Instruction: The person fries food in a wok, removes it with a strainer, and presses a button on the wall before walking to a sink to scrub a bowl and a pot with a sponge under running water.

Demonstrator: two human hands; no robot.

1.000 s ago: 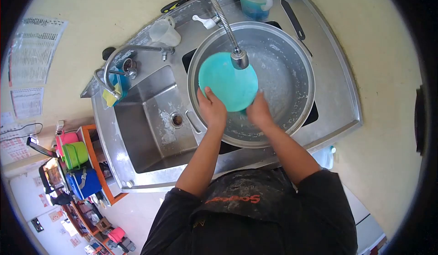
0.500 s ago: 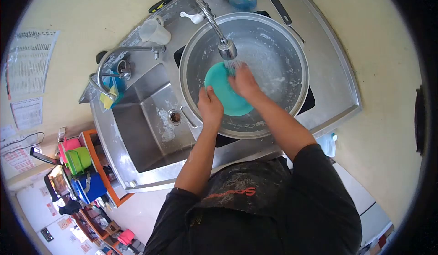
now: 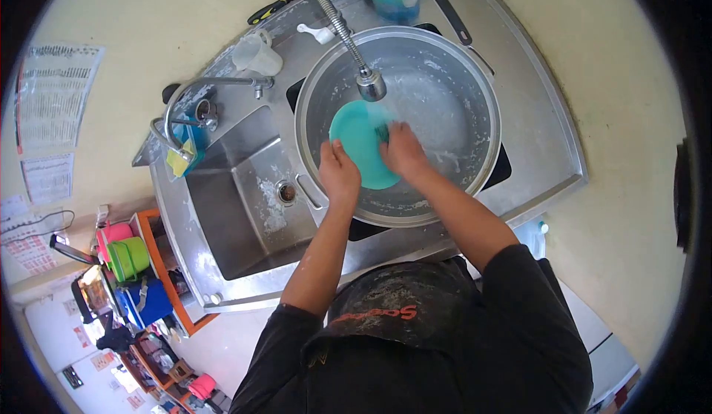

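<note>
A teal bowl point(image 3: 362, 143) is held over a large round metal pot point(image 3: 482, 110), under the nozzle of a flexible faucet point(image 3: 371, 85). Water falls from the nozzle toward the bowl. My left hand point(image 3: 340, 173) grips the bowl's near left rim, thumb on top. At the bowl's right side is my right hand point(image 3: 404, 149), its fingers curled and partly smeared by motion. Something small and dark shows at its fingertips, too unclear to name. Whitish residue marks the pot's inside.
Left of the pot lies a metal sink basin point(image 3: 245, 214) with a drain. Behind stand a white pitcher point(image 3: 258, 54), a second curved faucet point(image 3: 222, 80) and a container with blue contents point(image 3: 393, 2). A long-handled utensil point(image 3: 450, 15) lies at the back right.
My right hand has moved slightly down along the bowl's right side, out of the water stream. My left hand keeps its hold on the rim. The view has shifted slightly.
</note>
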